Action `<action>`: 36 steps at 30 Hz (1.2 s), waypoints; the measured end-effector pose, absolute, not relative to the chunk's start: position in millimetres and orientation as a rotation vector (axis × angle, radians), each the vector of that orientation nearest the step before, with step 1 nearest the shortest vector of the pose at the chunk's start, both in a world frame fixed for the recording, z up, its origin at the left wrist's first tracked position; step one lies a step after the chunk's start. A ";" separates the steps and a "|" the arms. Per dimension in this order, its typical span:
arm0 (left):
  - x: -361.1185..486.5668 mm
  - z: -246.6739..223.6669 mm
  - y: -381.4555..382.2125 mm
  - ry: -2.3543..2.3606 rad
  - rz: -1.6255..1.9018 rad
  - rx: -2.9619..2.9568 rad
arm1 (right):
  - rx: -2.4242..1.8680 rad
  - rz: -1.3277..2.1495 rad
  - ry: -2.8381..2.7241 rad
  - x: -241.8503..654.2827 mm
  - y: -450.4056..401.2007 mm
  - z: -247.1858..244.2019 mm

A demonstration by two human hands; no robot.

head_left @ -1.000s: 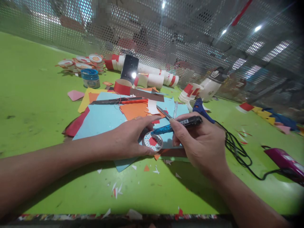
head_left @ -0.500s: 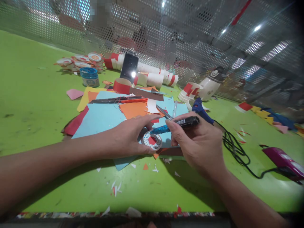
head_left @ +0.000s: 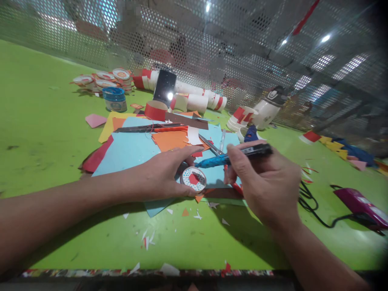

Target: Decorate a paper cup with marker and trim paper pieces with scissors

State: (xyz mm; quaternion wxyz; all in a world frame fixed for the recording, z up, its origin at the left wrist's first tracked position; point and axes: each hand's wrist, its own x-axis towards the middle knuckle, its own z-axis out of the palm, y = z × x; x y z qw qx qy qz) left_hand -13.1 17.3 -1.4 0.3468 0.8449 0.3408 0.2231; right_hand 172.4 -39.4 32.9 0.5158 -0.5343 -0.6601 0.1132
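Note:
My left hand (head_left: 163, 171) is closed around the side of a small round disc (head_left: 194, 180), white with blue dots and a red shape in its middle. The disc rests over light blue paper (head_left: 130, 155). In my right hand (head_left: 266, 182) is a marker (head_left: 236, 155) with a dark barrel and a blue front part, its tip just above the disc's upper edge. Scissors (head_left: 212, 144) lie partly under my right hand.
Long-bladed scissors (head_left: 145, 128) lie across coloured papers. Behind are a blue-lidded jar (head_left: 114, 99), a phone (head_left: 165, 87), paper cups (head_left: 194, 102) and a white kettle-like container (head_left: 266, 111). A magenta device (head_left: 362, 206) with black cable sits right.
My right hand has moved to the right with the marker, whose tip has come off the disc's face. Red scissor handles now show beside it. My left hand has stayed in place.

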 end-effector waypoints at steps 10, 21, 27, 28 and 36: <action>-12.9 -0.6 17.0 0.911 0.562 2.202 | -1.315 0.215 -1.601 172.3 -38.7 30.5; -12.8 0.8 16.5 0.902 0.562 2.179 | -1.307 0.239 -1.671 170.1 -38.4 29.6; -12.8 3.1 16.3 0.894 0.565 2.174 | -1.288 0.238 -1.701 170.9 -38.1 28.0; -12.8 3.3 16.1 0.901 0.562 2.175 | -1.280 0.243 -1.702 171.2 -37.9 27.6; -13.0 -0.7 17.3 0.900 0.575 2.183 | -1.256 0.261 -1.704 170.0 -36.7 25.4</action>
